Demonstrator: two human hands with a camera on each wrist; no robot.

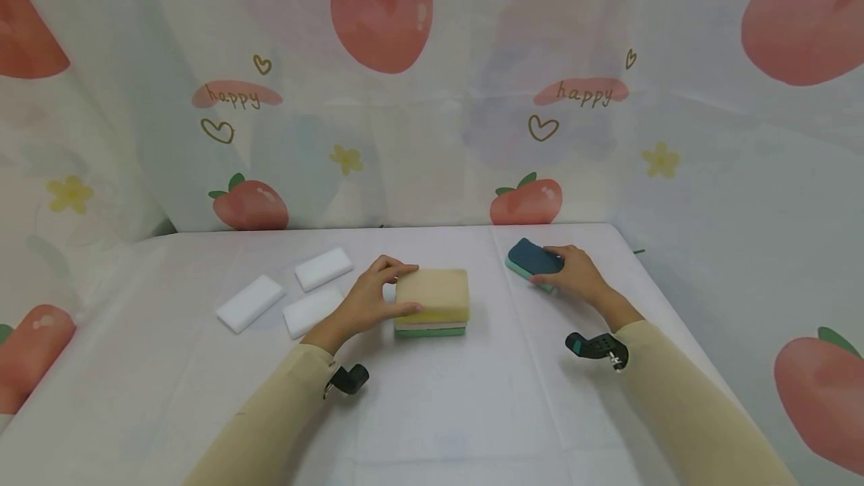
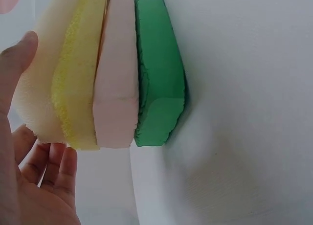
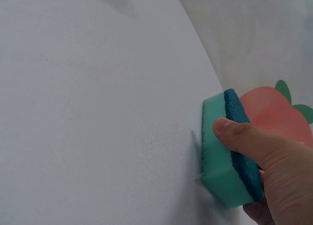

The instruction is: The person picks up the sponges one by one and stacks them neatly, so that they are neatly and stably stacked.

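A stack of sponges stands mid-table: a yellow sponge (image 1: 439,295) with a cream top, a pink sponge (image 2: 116,83), and a green sponge (image 2: 159,83) at the bottom. My left hand (image 1: 364,302) holds the yellow sponge at its left end, thumb on the near side and fingers at the far side. Over on the right, my right hand (image 1: 577,274) grips a light-green sponge (image 3: 220,156) with a dark blue scouring layer (image 1: 533,255) between thumb and fingers. This sponge is tilted; whether it touches the table cannot be told.
Three white sponge blocks lie left of the stack: one far left (image 1: 250,303), one at the back (image 1: 324,268), and one (image 1: 310,311) partly behind my left hand. A white cloth covers the table (image 1: 459,411). A fruit-patterned curtain (image 1: 432,148) hangs behind it.
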